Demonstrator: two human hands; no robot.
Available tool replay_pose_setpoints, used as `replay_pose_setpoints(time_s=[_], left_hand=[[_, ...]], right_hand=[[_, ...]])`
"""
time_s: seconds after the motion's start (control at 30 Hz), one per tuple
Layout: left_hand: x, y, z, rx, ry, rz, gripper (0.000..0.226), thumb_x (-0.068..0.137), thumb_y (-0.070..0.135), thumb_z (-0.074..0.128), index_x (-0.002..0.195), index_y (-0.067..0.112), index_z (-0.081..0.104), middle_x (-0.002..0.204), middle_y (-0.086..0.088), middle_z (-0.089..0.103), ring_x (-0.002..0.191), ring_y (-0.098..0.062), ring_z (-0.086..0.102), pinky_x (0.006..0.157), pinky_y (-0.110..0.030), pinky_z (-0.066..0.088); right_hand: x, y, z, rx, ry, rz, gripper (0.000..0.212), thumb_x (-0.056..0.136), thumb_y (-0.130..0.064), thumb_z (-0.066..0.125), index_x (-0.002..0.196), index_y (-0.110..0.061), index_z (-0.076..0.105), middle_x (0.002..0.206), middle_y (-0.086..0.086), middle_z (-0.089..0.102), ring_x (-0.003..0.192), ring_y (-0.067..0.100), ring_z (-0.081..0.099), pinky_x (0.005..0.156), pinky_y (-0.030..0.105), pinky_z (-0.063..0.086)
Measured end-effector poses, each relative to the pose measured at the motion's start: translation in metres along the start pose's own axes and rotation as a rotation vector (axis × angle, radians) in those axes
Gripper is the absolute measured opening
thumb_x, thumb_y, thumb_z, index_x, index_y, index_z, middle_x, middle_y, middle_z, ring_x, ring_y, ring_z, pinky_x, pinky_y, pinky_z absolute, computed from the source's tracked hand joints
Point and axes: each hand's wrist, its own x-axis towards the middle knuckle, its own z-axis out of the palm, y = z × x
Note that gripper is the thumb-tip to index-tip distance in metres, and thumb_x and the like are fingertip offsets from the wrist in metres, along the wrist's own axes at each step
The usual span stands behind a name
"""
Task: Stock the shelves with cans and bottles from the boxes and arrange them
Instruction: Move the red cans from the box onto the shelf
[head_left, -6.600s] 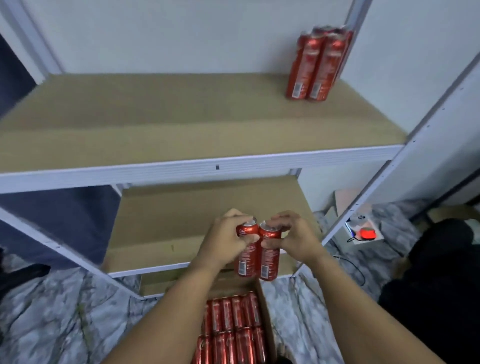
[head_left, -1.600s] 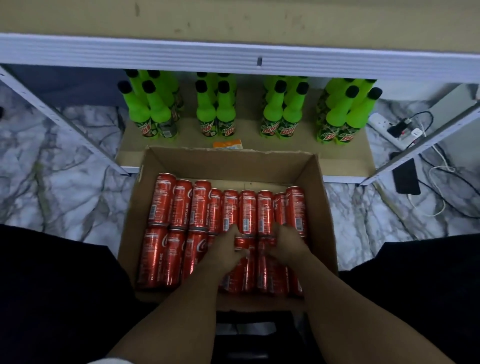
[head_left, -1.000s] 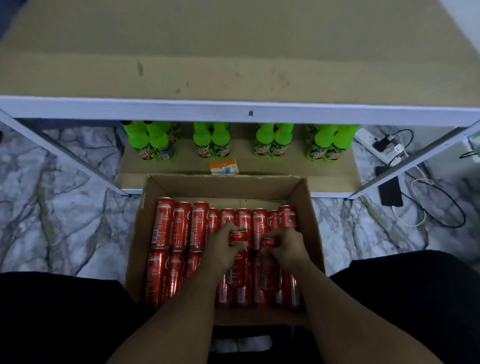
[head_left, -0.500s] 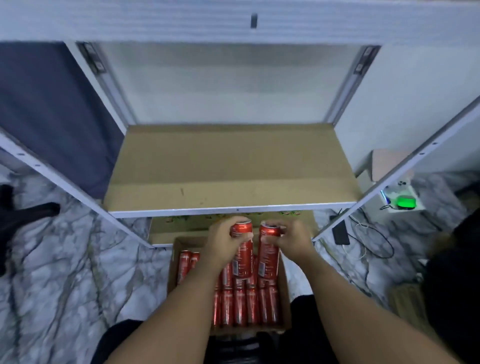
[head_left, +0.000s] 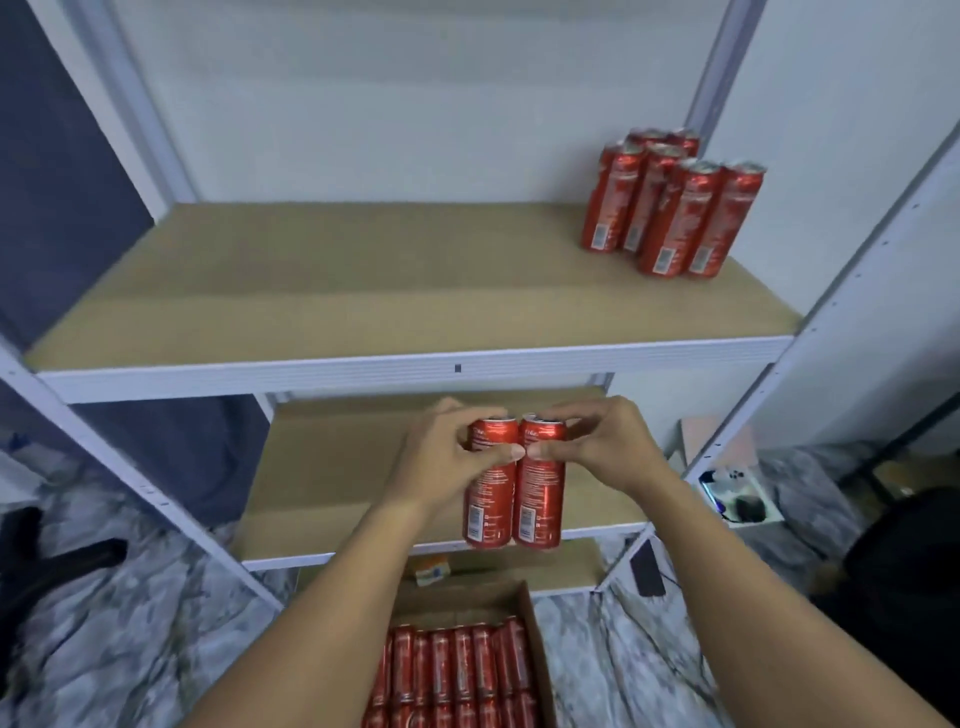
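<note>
Cans (head_left: 513, 483), two, upright and touching, held before the middle shelf (head_left: 332, 467): left hand (head_left: 441, 465) and right hand (head_left: 597, 449) each pinch one near its top. Likely full, rigid, smooth; mid-body grasp safer.

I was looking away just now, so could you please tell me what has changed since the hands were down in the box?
Each hand took one can from the cardboard box and lifted it: left hand grips the left can, right hand the right can. The cans on the upper shelf stayed put.
</note>
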Motion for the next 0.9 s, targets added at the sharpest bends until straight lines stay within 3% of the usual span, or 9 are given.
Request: replay_pose_setpoints(time_s=[0.1, 0.27, 0.4, 0.5, 0.6, 0.73, 0.8, 0.9], left_hand=[[0.017, 0.045, -0.018, 0.024, 0.066, 0.105, 0.046, 0.072, 0.052, 0.088, 0.115, 0.043, 0.075, 0.111, 0.016, 0.064, 0.103, -0.002, 0.064, 0.093, -0.037, 0.058], [0.051, 0.107, -0.043, 0.036, 0.145, 0.239, 0.047, 0.072, 0.045, 0.091, 0.116, 0.041, 0.076, 0.106, 0.014, 0.066, 0.088, -0.001, 0.068, 0.082, -0.024, 0.059], [0.08, 0.138, -0.057, 0.067, 0.209, 0.335, 0.05, 0.07, 0.045, 0.092, 0.117, 0.037, 0.076, 0.102, 0.011, 0.067, 0.087, -0.002, 0.066, 0.08, -0.015, 0.051], [0.101, 0.15, -0.062, 0.069, 0.224, 0.373, 0.051, 0.069, 0.042, 0.093, 0.117, 0.035, 0.077, 0.107, 0.011, 0.069, 0.09, -0.002, 0.068, 0.085, -0.022, 0.055], [0.123, 0.149, -0.061, 0.07, 0.255, 0.382, 0.05, 0.069, 0.037, 0.094, 0.116, 0.033, 0.077, 0.113, 0.01, 0.071, 0.101, -0.001, 0.069, 0.093, -0.031, 0.057], [0.151, 0.135, -0.054, 0.075, 0.293, 0.349, 0.054, 0.069, 0.037, 0.094, 0.12, 0.032, 0.076, 0.112, 0.009, 0.069, 0.099, -0.006, 0.07, 0.092, -0.037, 0.059], [0.16, 0.129, -0.052, 0.085, 0.33, 0.344, 0.057, 0.069, 0.038, 0.093, 0.122, 0.03, 0.075, 0.113, 0.007, 0.068, 0.099, -0.007, 0.07, 0.09, -0.029, 0.059], [0.167, 0.124, -0.048, 0.132, 0.37, 0.371, 0.061, 0.069, 0.039, 0.092, 0.126, 0.026, 0.073, 0.119, 0.004, 0.067, 0.105, -0.008, 0.066, 0.087, -0.005, 0.047]], right_hand=[[0.015, -0.04, -0.026, -0.011, 0.049, -0.08, 0.049, 0.055, -0.028, 0.095, 0.1, -0.014, 0.081, 0.096, -0.003, 0.078, 0.086, 0.019, 0.074, 0.079, 0.033, 0.061], [0.038, -0.102, -0.062, -0.011, 0.106, -0.209, 0.05, 0.051, -0.03, 0.093, 0.099, -0.021, 0.081, 0.092, -0.007, 0.077, 0.08, 0.016, 0.073, 0.071, 0.028, 0.059], [0.059, -0.131, -0.087, -0.045, 0.15, -0.33, 0.051, 0.057, -0.026, 0.093, 0.104, -0.013, 0.08, 0.1, -0.005, 0.077, 0.092, 0.012, 0.073, 0.085, 0.027, 0.059], [0.077, -0.138, -0.096, -0.075, 0.197, -0.411, 0.049, 0.06, -0.024, 0.092, 0.106, -0.013, 0.079, 0.106, -0.006, 0.076, 0.099, 0.006, 0.071, 0.091, 0.027, 0.057], [0.1, -0.128, -0.097, -0.081, 0.219, -0.451, 0.048, 0.064, -0.023, 0.093, 0.108, -0.013, 0.079, 0.11, -0.004, 0.076, 0.107, 0.009, 0.069, 0.095, 0.037, 0.056], [0.13, -0.11, -0.09, -0.069, 0.274, -0.444, 0.048, 0.063, -0.019, 0.094, 0.108, -0.011, 0.078, 0.113, -0.002, 0.075, 0.109, 0.008, 0.068, 0.097, 0.039, 0.056], [0.141, -0.105, -0.087, -0.074, 0.297, -0.445, 0.047, 0.065, -0.018, 0.093, 0.108, -0.011, 0.078, 0.115, -0.002, 0.073, 0.109, 0.006, 0.067, 0.096, 0.033, 0.056], [0.149, -0.099, -0.086, -0.098, 0.295, -0.47, 0.044, 0.068, -0.018, 0.091, 0.11, -0.012, 0.078, 0.123, -0.003, 0.068, 0.114, 0.002, 0.063, 0.091, 0.021, 0.056]])
